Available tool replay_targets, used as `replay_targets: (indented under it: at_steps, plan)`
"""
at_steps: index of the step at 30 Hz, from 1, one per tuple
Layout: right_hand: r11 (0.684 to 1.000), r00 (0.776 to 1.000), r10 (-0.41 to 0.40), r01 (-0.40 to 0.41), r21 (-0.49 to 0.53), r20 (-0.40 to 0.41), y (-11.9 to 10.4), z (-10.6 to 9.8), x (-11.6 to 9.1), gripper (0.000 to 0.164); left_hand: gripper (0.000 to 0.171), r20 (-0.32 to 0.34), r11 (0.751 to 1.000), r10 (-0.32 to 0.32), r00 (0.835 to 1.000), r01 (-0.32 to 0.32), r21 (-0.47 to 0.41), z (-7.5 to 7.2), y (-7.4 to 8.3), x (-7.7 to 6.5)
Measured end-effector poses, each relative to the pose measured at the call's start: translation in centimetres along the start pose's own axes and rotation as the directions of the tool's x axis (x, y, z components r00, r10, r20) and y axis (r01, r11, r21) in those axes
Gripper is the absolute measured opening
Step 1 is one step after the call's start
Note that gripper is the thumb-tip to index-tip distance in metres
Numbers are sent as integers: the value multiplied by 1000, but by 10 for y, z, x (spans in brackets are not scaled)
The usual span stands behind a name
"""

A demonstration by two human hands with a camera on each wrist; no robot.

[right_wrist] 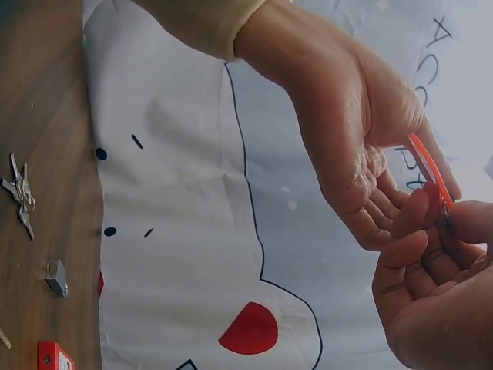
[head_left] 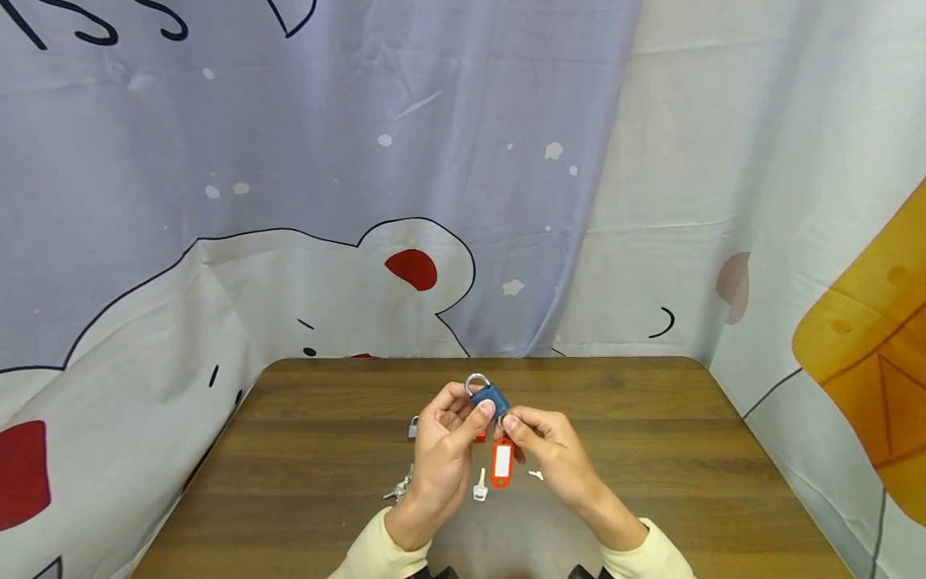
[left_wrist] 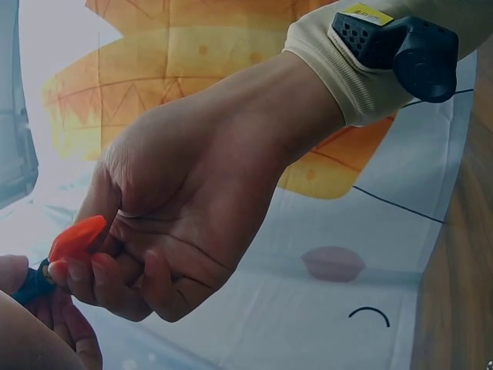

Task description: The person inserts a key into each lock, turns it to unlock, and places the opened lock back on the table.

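A blue padlock (head_left: 490, 399) with a silver shackle is held in my left hand (head_left: 441, 454), the thumb across its body. Just below the padlock, the thumb and fingers of my right hand (head_left: 560, 454) pinch a key, mostly hidden by the fingertips. From its ring hangs a red key tag (head_left: 502, 462) with a white label. In the left wrist view the tag (left_wrist: 77, 237) sticks up over the right fingertips. The right wrist view shows the tag (right_wrist: 434, 169) edge-on between both hands.
On the wooden table (head_left: 325, 402) lie a loose key (head_left: 481, 486), a smaller key (head_left: 536, 474) and a bunch of keys (head_left: 400, 487). A grey padlock (right_wrist: 56, 277) and a red padlock (right_wrist: 55, 356) stand farther back. A printed curtain (head_left: 506, 201) hangs behind the table.
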State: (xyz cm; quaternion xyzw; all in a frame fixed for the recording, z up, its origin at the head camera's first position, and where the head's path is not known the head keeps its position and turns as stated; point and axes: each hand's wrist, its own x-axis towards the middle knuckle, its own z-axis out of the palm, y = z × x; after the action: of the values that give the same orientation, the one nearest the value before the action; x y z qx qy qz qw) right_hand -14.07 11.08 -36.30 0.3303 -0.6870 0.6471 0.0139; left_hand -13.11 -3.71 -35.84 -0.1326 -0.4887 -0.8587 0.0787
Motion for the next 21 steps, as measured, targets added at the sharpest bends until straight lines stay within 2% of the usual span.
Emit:
replay_targets:
  at_steps: [3,6,10,14,17,21]
  plan:
    - [999,1000,31,-31,34,4,1,-1,0,25,17,4,1000,-4,1000,3,8,0,0,1]
    - [991,998,63,-66,120,29,2,-3,0,24,17,6,1000,-11,1000,11,22,1,0,1]
    - [961,993,73,-96,261,98,3,-5,-1,24,18,4,999,-19,1000,19,42,1,0,1]
    - [940,989,66,-107,323,135,3,-5,-1,27,18,4,999,-21,1000,20,51,0,-1,1]
    - [954,992,62,-90,284,106,4,-4,-1,25,17,8,998,-11,1000,11,55,0,-1,0]
    - [994,999,32,-33,100,12,7,0,-2,23,17,-1,999,-7,1000,7,51,0,-1,0]
